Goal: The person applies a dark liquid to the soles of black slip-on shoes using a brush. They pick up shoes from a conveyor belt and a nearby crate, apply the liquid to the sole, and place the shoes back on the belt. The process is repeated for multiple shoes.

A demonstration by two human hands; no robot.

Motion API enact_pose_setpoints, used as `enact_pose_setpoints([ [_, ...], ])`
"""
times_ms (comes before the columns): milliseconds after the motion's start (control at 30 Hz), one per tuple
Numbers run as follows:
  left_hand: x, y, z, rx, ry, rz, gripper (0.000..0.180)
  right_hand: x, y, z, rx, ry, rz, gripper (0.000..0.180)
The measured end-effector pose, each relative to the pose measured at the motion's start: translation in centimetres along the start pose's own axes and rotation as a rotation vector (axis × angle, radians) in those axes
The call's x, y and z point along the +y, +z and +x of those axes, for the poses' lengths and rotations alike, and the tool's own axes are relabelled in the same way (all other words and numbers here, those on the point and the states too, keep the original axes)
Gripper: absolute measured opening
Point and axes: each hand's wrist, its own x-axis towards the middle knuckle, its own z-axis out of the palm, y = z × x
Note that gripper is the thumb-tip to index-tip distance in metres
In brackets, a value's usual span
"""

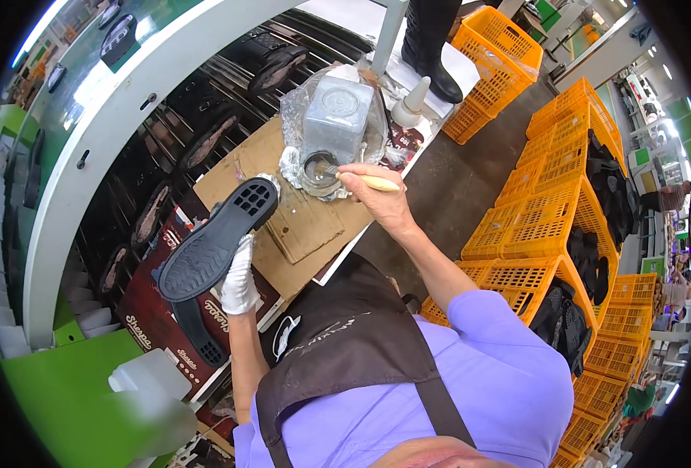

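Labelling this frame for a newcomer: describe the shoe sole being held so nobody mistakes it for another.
Start at the brown cardboard sheet on the workbench, below the foil-wrapped glue can. At its left edge, the white-gloved left hand holds up a black shoe sole, tread side showing. Unlike the soles lying on the conveyor behind, it is raised and tilted, heel grid toward the can.

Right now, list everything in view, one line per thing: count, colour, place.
shoe sole: one, black, tread up, held in the left hand over the bench
brush: one, pale handle, tip in the tin's mouth
tin: one, grey metal, wrapped in clear plastic, on the cardboard
cardboard sheet: one, brown, on the bench
nozzle bottle: one, white, behind the tin
conveyor: one, dark racks carrying soles, behind the bench
crates: many, orange, stacked to the right, some holding black soles
left hand: white glove, gripping the sole
right hand: bare, holding the brush
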Motion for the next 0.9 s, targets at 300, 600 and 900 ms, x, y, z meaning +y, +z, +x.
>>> enact_pose_setpoints([
  [300, -3.0, -2.6, -0.1, -0.266, -0.411, -1.326, 0.04, -2.4, 1.2, -1.0, 0.002, -0.025, 0.202, 0.022],
  [600, 1.7, 1.4, -1.9, -0.209, 0.092, 0.382, 0.06, -4.7, 4.9, -2.8, -0.238, -0.594, 0.055, 0.028],
  [900, 3.8, 2.7, -2.0, -0.216, 0.51, 1.093, 0.068, -4.7, 6.8, -2.3, -0.204, -0.621, -0.073, 0.029],
])
